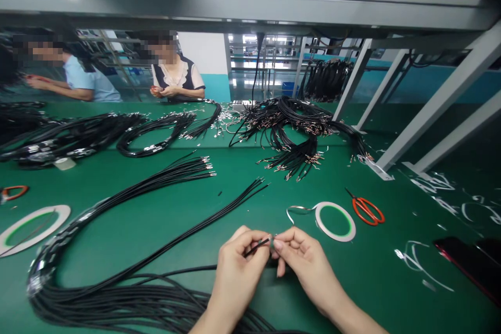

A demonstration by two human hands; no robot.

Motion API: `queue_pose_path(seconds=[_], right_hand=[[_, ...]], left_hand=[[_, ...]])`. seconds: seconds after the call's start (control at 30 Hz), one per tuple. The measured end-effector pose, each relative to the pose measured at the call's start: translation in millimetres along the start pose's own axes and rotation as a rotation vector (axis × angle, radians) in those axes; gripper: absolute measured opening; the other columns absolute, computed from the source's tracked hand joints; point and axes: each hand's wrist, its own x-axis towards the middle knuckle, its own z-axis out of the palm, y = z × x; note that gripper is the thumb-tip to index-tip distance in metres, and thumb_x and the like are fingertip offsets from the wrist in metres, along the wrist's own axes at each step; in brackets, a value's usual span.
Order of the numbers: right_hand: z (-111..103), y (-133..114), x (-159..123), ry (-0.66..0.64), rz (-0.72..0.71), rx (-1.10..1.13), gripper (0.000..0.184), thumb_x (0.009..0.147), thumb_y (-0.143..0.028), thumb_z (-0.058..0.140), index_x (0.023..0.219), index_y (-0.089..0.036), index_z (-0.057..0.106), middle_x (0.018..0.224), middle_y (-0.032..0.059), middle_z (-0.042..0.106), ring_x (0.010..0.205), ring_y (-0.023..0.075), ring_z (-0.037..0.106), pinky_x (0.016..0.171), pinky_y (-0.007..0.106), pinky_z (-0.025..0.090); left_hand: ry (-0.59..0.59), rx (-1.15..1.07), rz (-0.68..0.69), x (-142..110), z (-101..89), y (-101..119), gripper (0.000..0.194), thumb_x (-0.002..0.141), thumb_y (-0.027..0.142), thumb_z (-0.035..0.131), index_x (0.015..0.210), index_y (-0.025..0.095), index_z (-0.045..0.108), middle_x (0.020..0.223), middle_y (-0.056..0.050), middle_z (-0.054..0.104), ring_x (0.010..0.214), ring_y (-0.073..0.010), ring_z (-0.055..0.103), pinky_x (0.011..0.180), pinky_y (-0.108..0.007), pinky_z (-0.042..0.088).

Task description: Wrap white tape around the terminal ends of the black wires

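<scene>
My left hand (238, 274) pinches a single black cable (195, 270) close to its end, between thumb and forefinger. My right hand (309, 269) meets it at the cable tip, its thumb and fingertips pressed together there. A small greenish bit shows between the fingertips, too small to name. The cable runs left from my hand beside a large bundle of black cables (129, 297), which curves round at the left. Clear shiny wrapping (37, 276) binds the bundle at the bend. Several bundle ends (203, 167) with bare metal tips point right, beyond my hands.
A white-rimmed tape roll (353, 228) and orange-handled scissors (362, 204) lie right of centre. Another roll (62, 214) is at left. Coiled cables (297, 115) line the back. Metal legs (434, 99) and a shelf beam (235, 2) frame the bench. Two people sit opposite.
</scene>
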Motion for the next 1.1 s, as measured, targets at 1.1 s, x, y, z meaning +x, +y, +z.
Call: queue_pose_path(seconds=[1.1], right_hand=[[8.4, -9.5, -13.9, 0.336, -0.186, -0.033, 0.015, 0.087, -0.033, 0.059, 0.094, -0.02, 0.061, 0.106, 0.0077, 0.065, 0.083, 0.0186, 0.066, 0.07, 0.032, 0.058]], left_hand=[[0.013, 0.044, 0.187, -8.1, 9.9, -4.7, 0.026, 0.089, 0.018, 0.051, 0.112, 0.022, 0.06, 0.097, -0.006, 0.064, 0.082, -0.017, 0.065, 0.074, -0.028, 0.054]])
